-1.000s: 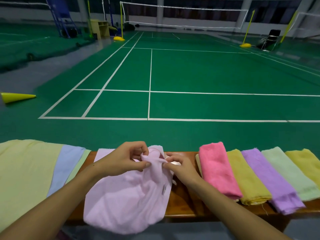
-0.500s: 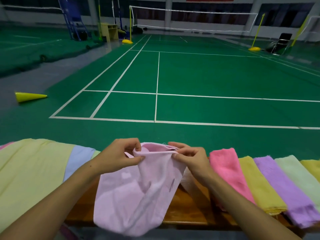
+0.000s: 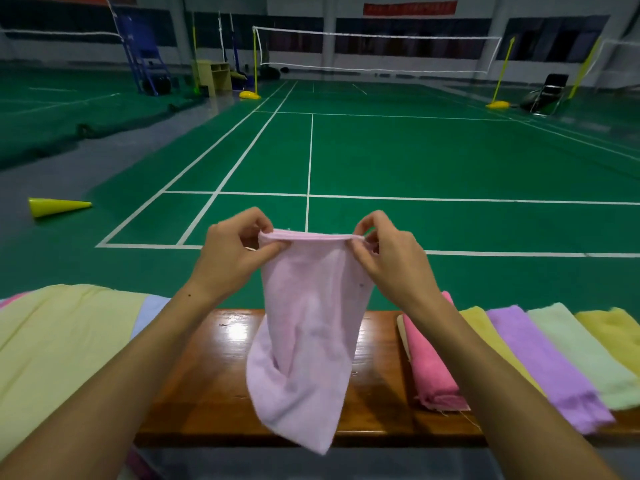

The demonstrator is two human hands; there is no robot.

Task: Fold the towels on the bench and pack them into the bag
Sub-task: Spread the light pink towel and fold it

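Hanging pink towel (image 3: 304,341) pinched between both hands' fingertips (image 3: 273,249).

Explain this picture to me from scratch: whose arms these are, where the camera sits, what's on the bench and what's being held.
No machine here: the arms belong to a person wearing a camera on the head, looking forward and down. The left hand and right hand each pinch a top corner of a pale pink towel, which hangs over a wooden bench. Folded towels lie on the right, starting with a bright pink towel. Unfolded cloths are draped on the left. No bag is in view.
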